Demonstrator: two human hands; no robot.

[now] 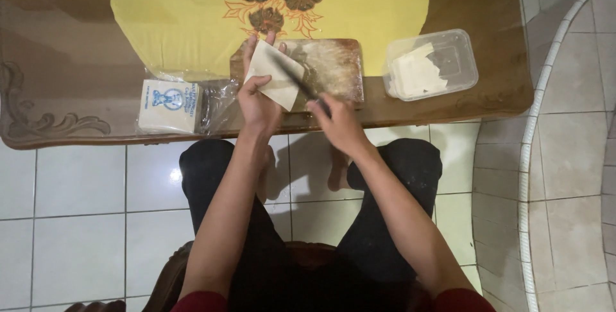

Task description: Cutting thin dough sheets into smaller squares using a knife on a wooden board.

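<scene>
In the head view, looking straight down, the left hand (258, 97) grasps a pale square sheet of dough wrapper (274, 74), thumb on its near face and fingertips showing past its far edge, so the sheet stands tilted above the wooden cutting board (333, 68). The right hand (338, 122), just to the right of the left and a little nearer the body, is clenched around the dark handle of a knife (296, 81); the blade runs up and to the left from that fist and lies across the wrapper's lower right part, touching it. The cutting board sits directly beyond both hands, its floury surface showing to the right of the wrapper. To the left of the left hand, near it on the table's edge, lies an opened clear plastic packet (173, 105) with a white and blue label, holding a stack of the same pale sheets. To the right of the right hand, well apart, stands a clear plastic container (463, 55) with pale cut pieces inside. Beyond the board a yellow cloth (167, 10) with dark flower embroidery lies under the table's glossy top (58, 49). Below the hands, the person's dark-trousered knees and bare feet show over a white tiled floor (77, 196).
</scene>
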